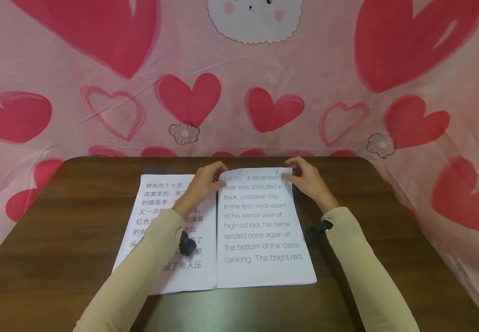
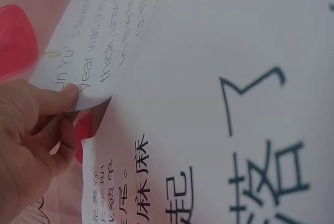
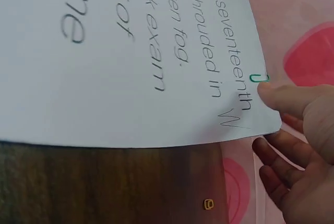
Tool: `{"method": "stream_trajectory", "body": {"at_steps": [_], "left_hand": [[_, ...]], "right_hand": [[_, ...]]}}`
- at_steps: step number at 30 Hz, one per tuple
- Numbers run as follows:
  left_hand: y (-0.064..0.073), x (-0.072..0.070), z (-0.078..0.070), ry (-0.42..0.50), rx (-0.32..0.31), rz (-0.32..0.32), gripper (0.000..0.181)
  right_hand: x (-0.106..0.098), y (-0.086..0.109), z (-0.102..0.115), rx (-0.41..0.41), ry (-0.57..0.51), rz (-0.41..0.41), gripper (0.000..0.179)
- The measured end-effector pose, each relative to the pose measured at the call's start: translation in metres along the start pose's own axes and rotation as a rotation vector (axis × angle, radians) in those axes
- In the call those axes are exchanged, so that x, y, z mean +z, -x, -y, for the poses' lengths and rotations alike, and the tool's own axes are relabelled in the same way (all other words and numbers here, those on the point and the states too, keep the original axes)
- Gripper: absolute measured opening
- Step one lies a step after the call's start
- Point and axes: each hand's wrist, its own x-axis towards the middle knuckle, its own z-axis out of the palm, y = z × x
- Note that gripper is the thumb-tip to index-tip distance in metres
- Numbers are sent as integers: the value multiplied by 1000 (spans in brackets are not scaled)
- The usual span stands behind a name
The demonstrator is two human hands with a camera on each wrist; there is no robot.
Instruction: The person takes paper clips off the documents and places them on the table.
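Note:
A stack of white sheets with large English print (image 1: 264,274) lies on the table, its top edge raised. My left hand (image 1: 204,182) pinches its top left corner, thumb on the printed face. At the top right corner, my right hand (image 1: 309,182) grips the paper between thumb and fingers. A yellow paper clip (image 2: 52,54) and a green paper clip (image 3: 259,78) sit on the top edge, the green one beside my right thumb. To the left lie sheets with Chinese print (image 1: 189,281), partly hidden under my left forearm.
The brown wooden table (image 1: 48,258) reaches back to a pink cloth with red hearts (image 1: 189,94). In the right wrist view a small yellowish square item (image 3: 209,204) appears near the table's edge. Dark wrist devices (image 1: 187,244) are worn over both cream sleeves (image 1: 363,263).

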Motion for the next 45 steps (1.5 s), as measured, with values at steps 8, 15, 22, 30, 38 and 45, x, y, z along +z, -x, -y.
{"method": "stream_trajectory", "body": {"at_steps": [8, 15, 22, 30, 38, 45], "left_hand": [[-2, 1, 4, 49, 9, 6, 34], [-3, 1, 7, 68, 55, 20, 42], [-1, 0, 6, 78, 64, 34, 46], [0, 0, 8, 76, 51, 37, 46], [-1, 2, 10, 63, 77, 50, 47], [-2, 2, 12, 51, 97, 42, 48]], "right_hand": [[1, -6, 7, -94, 72, 35, 44], [5, -8, 11, -138, 42, 11, 32], [8, -9, 10, -132, 40, -1, 30], [14, -10, 9, -94, -26, -54, 26], [20, -10, 3, -11, -93, -98, 24], [22, -10, 2, 29, -224, -94, 25]]}}
